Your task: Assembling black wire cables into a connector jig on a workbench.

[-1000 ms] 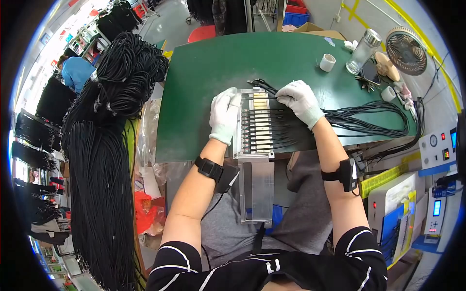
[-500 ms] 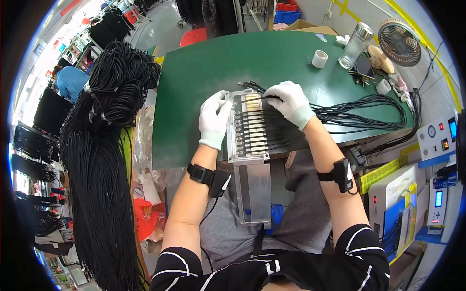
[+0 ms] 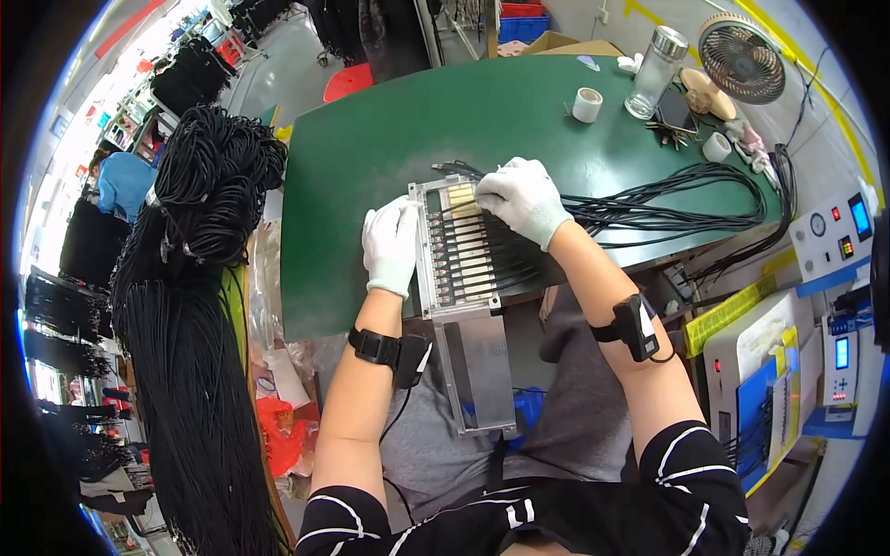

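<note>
Head | R fingers (image 3: 489, 193) pinch blk cable (image 3: 463, 206) over rack (image 3: 470, 262) | L fingers (image 3: 405, 215) @ L edge, grip unclear

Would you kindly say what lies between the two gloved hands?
The head view shows a metal fixture holding black cables between the left hand and right hand.

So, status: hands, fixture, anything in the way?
Left hand at left side of metal fixture; right hand pinching black cable near fixture's far end. Other cables lined up across it. Looped bundle to the right, not blocking.
</note>
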{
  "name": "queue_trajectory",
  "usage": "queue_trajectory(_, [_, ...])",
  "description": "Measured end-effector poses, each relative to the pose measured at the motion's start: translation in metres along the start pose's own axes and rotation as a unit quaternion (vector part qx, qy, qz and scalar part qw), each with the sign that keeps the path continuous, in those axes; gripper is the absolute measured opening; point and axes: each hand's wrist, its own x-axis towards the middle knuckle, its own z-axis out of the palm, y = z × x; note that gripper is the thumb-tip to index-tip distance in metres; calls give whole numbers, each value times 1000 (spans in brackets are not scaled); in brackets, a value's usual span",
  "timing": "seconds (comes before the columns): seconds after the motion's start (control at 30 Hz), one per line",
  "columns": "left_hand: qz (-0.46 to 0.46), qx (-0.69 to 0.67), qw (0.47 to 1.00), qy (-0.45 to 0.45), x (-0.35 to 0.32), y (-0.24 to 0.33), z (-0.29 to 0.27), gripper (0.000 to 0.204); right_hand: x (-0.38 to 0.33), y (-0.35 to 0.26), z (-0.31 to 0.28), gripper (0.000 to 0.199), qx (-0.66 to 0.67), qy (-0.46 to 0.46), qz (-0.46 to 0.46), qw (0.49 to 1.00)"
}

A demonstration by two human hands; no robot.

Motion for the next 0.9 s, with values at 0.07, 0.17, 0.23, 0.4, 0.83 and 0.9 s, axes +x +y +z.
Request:
queue_trajectory(0.07, [17, -13, 1000, -13, 2, 9, 5, 26, -1, -3, -15, 10, -32, -23, 5, 999])
queue_trajectory(0.17, [85, 70, 993, -41, -4, 22, 28, 34, -9, 4, 1, 14, -35, 39, 29, 998])
queue_trajectory(0.23, [195, 147, 966, -85, -7, 24, 18, 34, 2, -10, 3, 22, -69, -43, 62, 995])
queue_trajectory(0.4, [160, 150, 963, -155, 3, 8, 10, 30, 17, -2, 15, 17, -52, 67, 135, 987])
queue_trajectory(0.83, [182, 53, 977, -101, 2, 20, 33, 24, 4, 23, -23, 18, -76, -57, 195, 976])
queue_trajectory(0.9, [171, 89, 978, -84, 3, 32, 31, 25, 0, 29, -12, 23, -91, -79, 193, 974])
